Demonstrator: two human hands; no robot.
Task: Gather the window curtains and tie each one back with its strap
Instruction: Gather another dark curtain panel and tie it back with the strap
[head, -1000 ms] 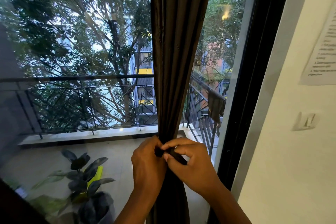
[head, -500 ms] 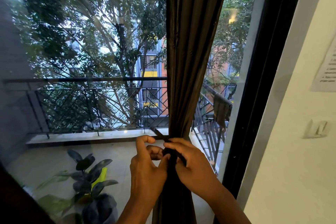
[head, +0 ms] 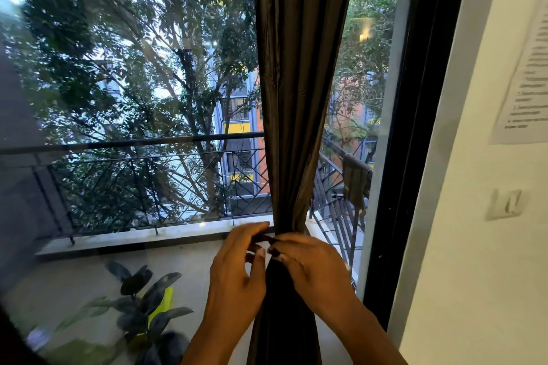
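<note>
Curtain (head: 299,98): gathered into one bunch, hung left of the window frame (head: 415,127). Strap (head: 265,238): pinched at the curtain's narrowed waist by left hand (head: 237,278) and right hand (head: 311,267).

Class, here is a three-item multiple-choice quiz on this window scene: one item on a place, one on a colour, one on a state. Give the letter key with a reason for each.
1. Where do both hands meet the curtain?
A. at its top
B. at its gathered waist
C. at its bottom hem

2. What colour is the curtain?
A. white
B. red
C. dark brown

3. How is the curtain hanging?
A. spread wide over the glass
B. bunched into one narrow column
C. lying on the floor

Key: 1 B, the left hand and right hand pinch the strap where the folds narrow. 2 C, its folds are dark brown. 3 B, window glass shows on both sides of it.
</note>
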